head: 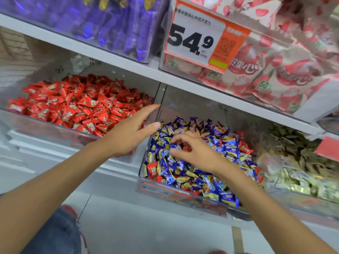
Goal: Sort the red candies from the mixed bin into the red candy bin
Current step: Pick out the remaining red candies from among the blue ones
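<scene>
Left hand (132,131) flat, fingers straight, nothing seen held, over the right end of the red bin (45,131). Right hand (194,153) curled into the mixed bin (165,192); grip not discernible. Red candies (152,169) scattered among blue. Judged light, crinkly, slippery; pinch a wrapper end.

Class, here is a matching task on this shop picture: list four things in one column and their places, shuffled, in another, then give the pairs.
Things:
1 left hand
2 right hand
3 price tag
4 purple candies

Places:
A upper left of the picture
B in the mixed bin
C at the right end of the red candy bin
D upper middle of the picture

Pairs: 1-C, 2-B, 3-D, 4-A
</scene>
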Demonstrator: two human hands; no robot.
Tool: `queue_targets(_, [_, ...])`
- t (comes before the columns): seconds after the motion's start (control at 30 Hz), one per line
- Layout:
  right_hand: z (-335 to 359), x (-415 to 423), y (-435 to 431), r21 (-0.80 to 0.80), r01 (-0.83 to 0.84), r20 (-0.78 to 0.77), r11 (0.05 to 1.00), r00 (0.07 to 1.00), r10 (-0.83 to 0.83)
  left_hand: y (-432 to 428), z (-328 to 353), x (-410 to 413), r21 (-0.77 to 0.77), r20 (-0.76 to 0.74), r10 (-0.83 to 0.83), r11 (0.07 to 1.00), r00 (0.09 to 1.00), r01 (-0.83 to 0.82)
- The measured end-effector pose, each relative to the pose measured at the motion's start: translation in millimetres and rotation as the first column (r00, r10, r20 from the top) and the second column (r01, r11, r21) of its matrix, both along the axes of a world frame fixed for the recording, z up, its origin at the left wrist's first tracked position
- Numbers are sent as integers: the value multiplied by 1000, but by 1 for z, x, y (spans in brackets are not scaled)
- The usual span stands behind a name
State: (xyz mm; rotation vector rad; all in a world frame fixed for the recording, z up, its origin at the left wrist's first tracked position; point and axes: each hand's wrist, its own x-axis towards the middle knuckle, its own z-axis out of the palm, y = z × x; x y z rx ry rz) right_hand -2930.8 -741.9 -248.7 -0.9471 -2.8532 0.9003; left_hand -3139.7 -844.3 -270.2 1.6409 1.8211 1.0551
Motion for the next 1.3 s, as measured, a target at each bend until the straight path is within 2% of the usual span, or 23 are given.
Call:
queue_targets(0.07, [-8, -1, -14, 74, -150, 139, 986, 980, 139, -1, 2, 1, 13, -3, -8, 1000, 1000, 8])
queue_targets(0.1, [-15, -2, -20, 160, -222, 189, 962, 963, 191, -2, 3, 1, 20, -8, -11, 1000, 1000, 11])
queue_targets(0.13, [-22, -5, -24, 245, -281, 232, 928, 946, 226, -2, 4, 2, 24, -15, -14, 1000, 1000, 14])
queue_targets(0.2, [-29, -10, -23, 298, -325, 276, 898, 930, 245, -2, 5, 2, 29, -9, -18, 999, 1000, 18])
queue_targets(0.3, [-21, -14, 3, 315, -219, 191, 923, 968, 165, -3, 4, 1, 29, 16, -26, 999, 1000, 25])
queue_targets(0.4, [-11, 2, 38, 372, -15, 110, 928, 994, -28, -2, 4, 1, 13, 8, -27, 1000, 1000, 27])
queue_targets(0.5, [-1, 27, 56, 208, 162, -23, 965, 987, -161, -4, 5, 2, 2, 8, -24, 1000, 1000, 24])
queue_targets(0.57, [8, 42, 55, 69, 203, -86, 977, 977, -197, -4, 6, 2, -7, 25, -20, 1000, 999, 21])
queue_targets(0.6, [11, 49, 51, 63, 165, -65, 984, 985, -161, -5, 7, 3, -10, 35, -17, 1000, 999, 18])
queue_targets(0.67, [16, 60, 35, 94, 15, 73, 995, 997, -22, -4, 8, 5, -9, 49, -8, 1000, 999, 8])
queue_targets(0.77, [8, 68, 8, 147, -261, 304, 954, 930, 207, -5, 7, 7, -4, 47, 8, 1000, 999, -7])
queue_targets(0.87, [-11, 60, 3, 277, -340, 392, 899, 894, 218, -5, 5, 6, -12, 27, 21, 1000, 999, -20])
queue_targets(0.97, [-22, 36, 15, 329, -244, 312, 912, 940, 139, -5, 6, 5, -15, 36, 25, 1000, 999, -25])
queue_targets(1.1, [-14, 22, 39, 368, 25, 186, 929, 977, -100, -5, 13, 5, -29, 17, 30, 999, 999, -29])
queue_targets(1.17, [-7, 29, 48, 338, 136, 122, 931, 975, -187, -8, 19, 7, -38, 11, 40, 999, 999, -39])
queue_targets(1.3, [11, 59, 54, 171, 192, -34, 966, 981, -189, -10, 29, 16, 15, -99, 106, 994, 989, -105])
